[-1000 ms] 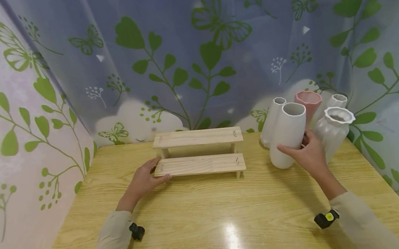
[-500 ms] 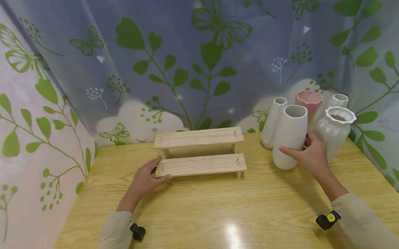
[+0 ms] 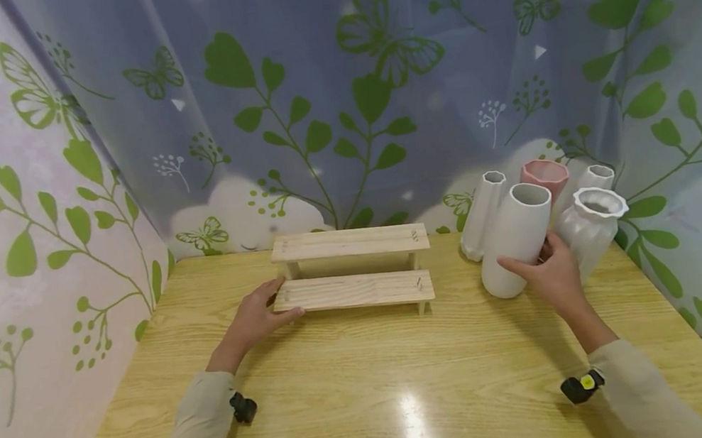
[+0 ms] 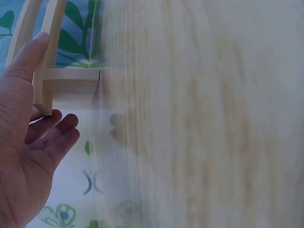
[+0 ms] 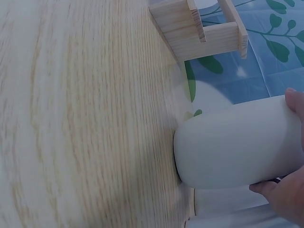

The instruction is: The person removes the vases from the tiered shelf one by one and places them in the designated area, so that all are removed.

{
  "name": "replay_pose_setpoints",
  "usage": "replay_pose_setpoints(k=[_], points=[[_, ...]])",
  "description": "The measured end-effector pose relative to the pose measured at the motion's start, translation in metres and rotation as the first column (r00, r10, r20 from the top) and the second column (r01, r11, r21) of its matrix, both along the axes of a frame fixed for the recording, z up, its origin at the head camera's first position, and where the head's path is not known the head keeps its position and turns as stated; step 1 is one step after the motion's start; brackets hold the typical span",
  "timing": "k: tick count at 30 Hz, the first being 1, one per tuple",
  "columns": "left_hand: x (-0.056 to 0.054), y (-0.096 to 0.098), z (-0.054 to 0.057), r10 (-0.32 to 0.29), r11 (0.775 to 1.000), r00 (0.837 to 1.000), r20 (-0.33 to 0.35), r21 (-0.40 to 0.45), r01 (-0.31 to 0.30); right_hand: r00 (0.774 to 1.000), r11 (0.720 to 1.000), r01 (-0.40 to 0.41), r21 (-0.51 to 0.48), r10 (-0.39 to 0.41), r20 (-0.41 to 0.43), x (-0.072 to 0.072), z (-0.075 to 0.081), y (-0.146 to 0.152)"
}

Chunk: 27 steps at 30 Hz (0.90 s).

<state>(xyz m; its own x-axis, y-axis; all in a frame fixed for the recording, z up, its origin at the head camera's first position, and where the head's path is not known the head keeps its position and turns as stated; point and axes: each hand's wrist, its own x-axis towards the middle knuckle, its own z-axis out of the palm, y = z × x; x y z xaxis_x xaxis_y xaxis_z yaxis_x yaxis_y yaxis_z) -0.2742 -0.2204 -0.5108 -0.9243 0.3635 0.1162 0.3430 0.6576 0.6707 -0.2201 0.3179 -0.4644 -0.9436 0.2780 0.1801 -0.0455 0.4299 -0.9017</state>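
Note:
At the left end of a two-tier wooden stand point(image 3: 352, 290), my left hand point(image 3: 257, 314) grips the lower board, thumb along its front edge and the other fingers by its end. In the left wrist view the thumb point(image 4: 29, 57) lies against the board. My right hand point(image 3: 548, 271) holds a smooth white vase point(image 3: 516, 244) low on its right side, thumb in front. The vase's base is at the tabletop in the right wrist view. Around it stand a slim white vase point(image 3: 482, 216), a pink vase point(image 3: 545, 173) and a white vase with a ruffled rim point(image 3: 590, 229).
Another white vase point(image 3: 599, 173) stands at the back right, partly hidden. The wooden table point(image 3: 355, 383) ends at a curtain point(image 3: 310, 73) printed with leaves and butterflies, which also runs along both sides. A wrist camera point(image 3: 582, 387) sits on each sleeve.
My right hand and the smooth white vase have shifted slightly to the right, towards the ruffled vase. The left hand and the wooden stand look unmoved.

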Motion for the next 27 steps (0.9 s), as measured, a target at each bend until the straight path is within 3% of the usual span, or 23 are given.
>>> replay_pose_setpoints(k=[11,18,24,27], points=[[-0.003,0.002,0.002,-0.003,0.999,1.0,0.008,-0.036,0.003,0.999,0.999,-0.028,-0.017,0.028,-0.022,0.006,-0.004,0.003],[0.001,0.006,0.008,-0.005,0.998,0.999,0.044,-0.07,0.008,0.999,0.999,0.029,-0.042,-0.029,-0.017,0.024,0.006,0.001],[0.018,0.012,0.018,0.018,0.989,1.0,0.017,-0.145,-0.016,0.988,0.992,0.111,0.055,-0.105,-0.112,0.052,0.021,-0.017],[0.032,0.016,0.026,0.046,0.981,0.997,-0.062,-0.186,-0.057,0.979,0.986,0.097,0.137,-0.07,-0.193,0.065,0.027,-0.026]])
